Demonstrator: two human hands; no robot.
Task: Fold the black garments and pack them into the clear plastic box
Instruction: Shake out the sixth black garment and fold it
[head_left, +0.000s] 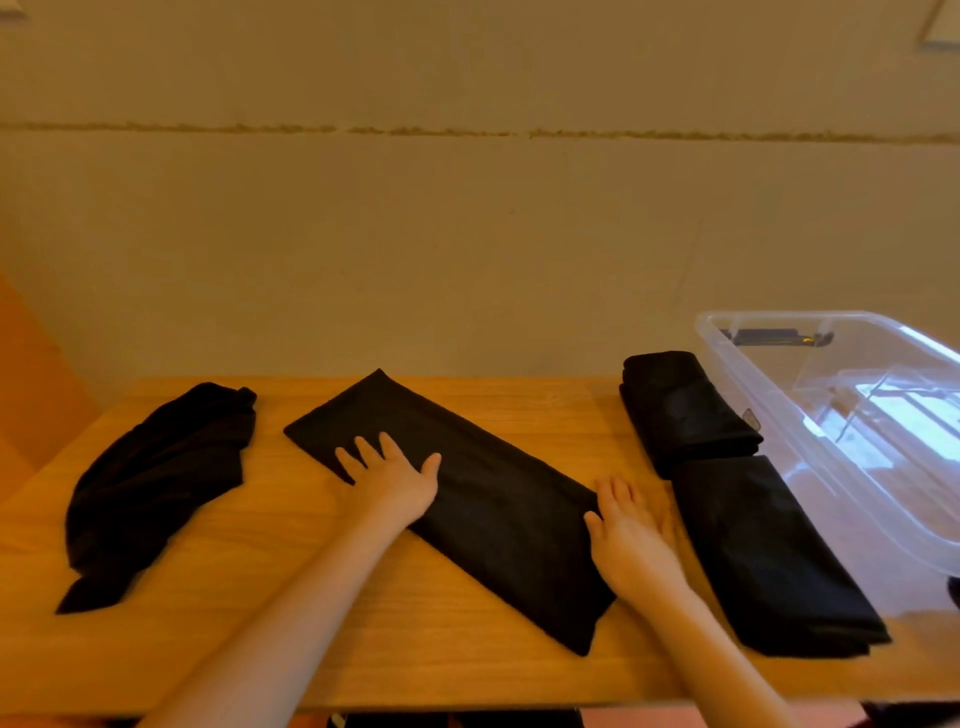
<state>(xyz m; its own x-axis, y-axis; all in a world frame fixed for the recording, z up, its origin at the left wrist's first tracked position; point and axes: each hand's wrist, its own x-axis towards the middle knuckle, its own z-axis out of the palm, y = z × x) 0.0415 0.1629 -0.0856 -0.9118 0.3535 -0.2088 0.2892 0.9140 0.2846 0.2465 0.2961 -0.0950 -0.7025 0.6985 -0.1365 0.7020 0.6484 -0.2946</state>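
Under the left hand's (395, 475) flat fingers, and touched by the spread, empty right hand (631, 535), lies a half-folded garment (483, 499). Right of them, two folded garments (727, 499) wait unpacked beside the clear box (852, 415); one crumpled garment (156, 483) remains leftward.

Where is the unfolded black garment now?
The crumpled garment lies at the table's left end, left of the left hand, apart from it.

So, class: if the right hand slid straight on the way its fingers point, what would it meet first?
The right hand points up and away, slightly left, so its fingers would probably ride further onto the long folded garment whose edge they already touch.
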